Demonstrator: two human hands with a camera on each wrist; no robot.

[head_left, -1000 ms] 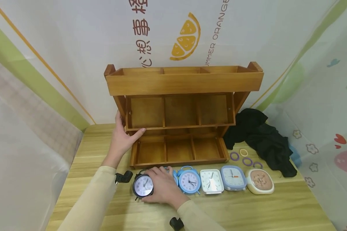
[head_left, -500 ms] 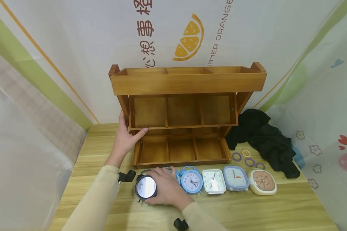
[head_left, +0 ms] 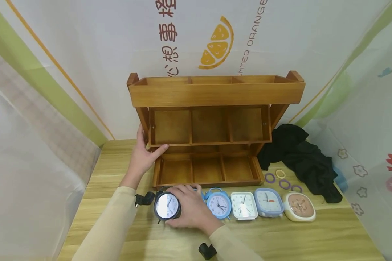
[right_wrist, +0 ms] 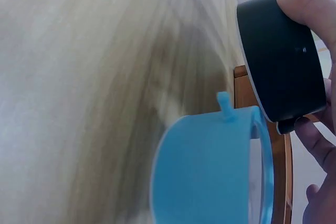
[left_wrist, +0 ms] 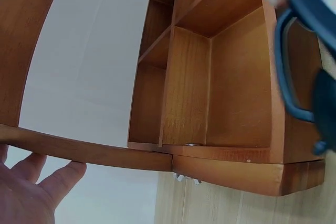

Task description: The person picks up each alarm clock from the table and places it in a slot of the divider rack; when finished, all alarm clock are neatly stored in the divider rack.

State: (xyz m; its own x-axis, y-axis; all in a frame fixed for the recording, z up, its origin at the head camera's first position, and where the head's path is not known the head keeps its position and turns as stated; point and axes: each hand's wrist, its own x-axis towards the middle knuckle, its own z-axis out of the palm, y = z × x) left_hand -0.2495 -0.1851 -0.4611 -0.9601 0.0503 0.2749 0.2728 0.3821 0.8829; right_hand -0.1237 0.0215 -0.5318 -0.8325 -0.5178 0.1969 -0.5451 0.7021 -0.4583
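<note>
A dark round twin-bell alarm clock point(head_left: 167, 206) with a white dial is gripped at its side by my right hand point(head_left: 192, 206). In the right wrist view the black clock body point(right_wrist: 281, 59) is between thumb and fingers, beside a light blue alarm clock point(right_wrist: 205, 169). That blue clock is mostly hidden behind my hand in the head view. My left hand point(head_left: 143, 157) rests on the left side of a wooden tiered shelf point(head_left: 215, 95), thumb stretched out in front. Its fairly straight fingers point(left_wrist: 63, 179) touch the side post in the left wrist view.
To the right stand another blue twin-bell clock point(head_left: 219, 204), a white square clock point(head_left: 244, 206), a blue-framed clock point(head_left: 269, 202) and a cream clock point(head_left: 299, 206). Behind them lie purple and yellow rings point(head_left: 280, 174) and black cloth point(head_left: 305, 159). White curtains hang around the table point(head_left: 281, 239).
The whole head view has shifted slightly to the right. The dark clock turns and tilts a little in my right hand, and its dial glare changes. My left hand stays on the shelf.
</note>
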